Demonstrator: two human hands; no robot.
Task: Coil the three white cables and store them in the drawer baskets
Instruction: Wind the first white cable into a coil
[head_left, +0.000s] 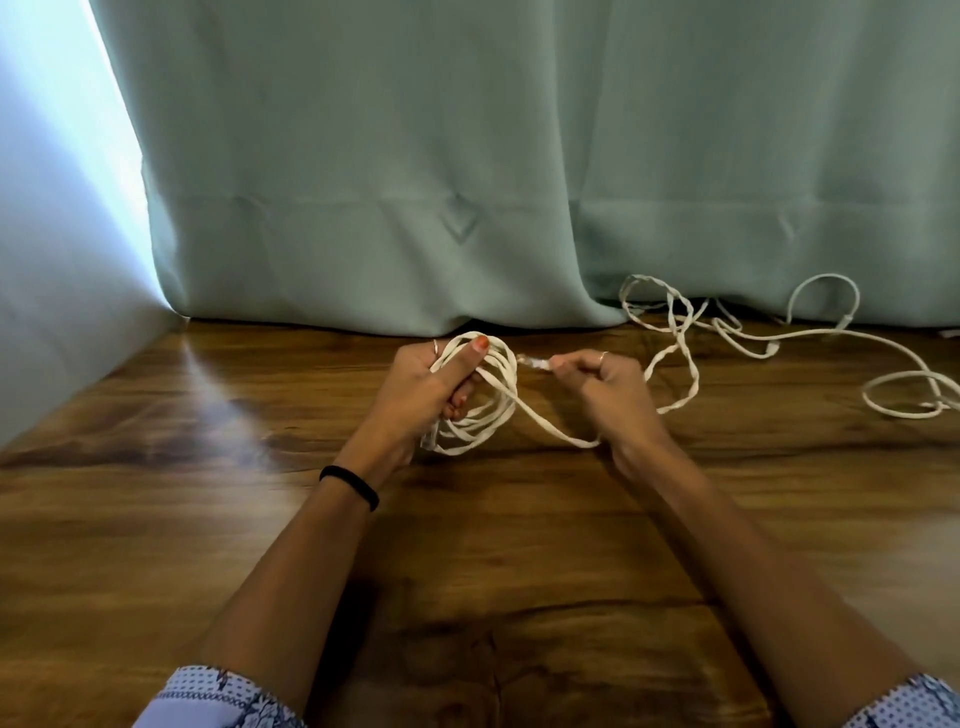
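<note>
While left hand (441, 382) clamps coiled cable (480, 405) above tabletop (260, 519), right hand (597, 382) pinches connector end (537, 362). Light, floppy, springy; grip loops together. Loose cables (727, 332) near curtain (467, 156).

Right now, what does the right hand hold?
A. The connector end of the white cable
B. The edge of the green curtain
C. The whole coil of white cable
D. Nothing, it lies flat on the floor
A: the right hand pinches the connector end of the white cable, while the left hand grips the coil.
</note>
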